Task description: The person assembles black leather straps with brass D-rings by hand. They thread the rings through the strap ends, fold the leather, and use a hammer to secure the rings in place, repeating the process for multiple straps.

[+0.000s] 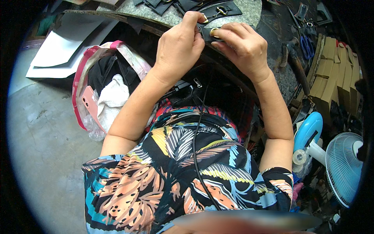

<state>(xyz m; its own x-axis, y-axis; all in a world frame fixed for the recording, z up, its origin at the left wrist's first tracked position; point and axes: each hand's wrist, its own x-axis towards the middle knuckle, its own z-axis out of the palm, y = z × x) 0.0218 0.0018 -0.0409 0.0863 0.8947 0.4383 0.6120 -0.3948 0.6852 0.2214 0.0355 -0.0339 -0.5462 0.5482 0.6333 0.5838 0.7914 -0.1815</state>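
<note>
Over the front edge of the stone worktop, my left hand (pixel 179 50) is closed on a small black leather piece (pixel 205 32). My right hand (pixel 245 50) pinches the other side of that piece, thumb and fingers at a gold-coloured metal ring (pixel 213 32). Another bit of shiny metal shows by my left fingertips. Just beyond my hands, a black leather strap piece (pixel 232 9) with a metal bit-shaped fitting lies on the worktop. More black leather pieces (pixel 157 5) are heaped at the far left of it. My fingers hide much of the held piece.
The speckled stone worktop (pixel 252 17) has a hammer (pixel 297 66) and blue-handled scissors (pixel 307 46) to its right. Cardboard pieces (pixel 331 74) and a fan (pixel 344 167) stand further right. At left are white sheets (pixel 64 43) and an open bag (pixel 80 84) holding a pink phone (pixel 91 105) and white cloth (pixel 113 97).
</note>
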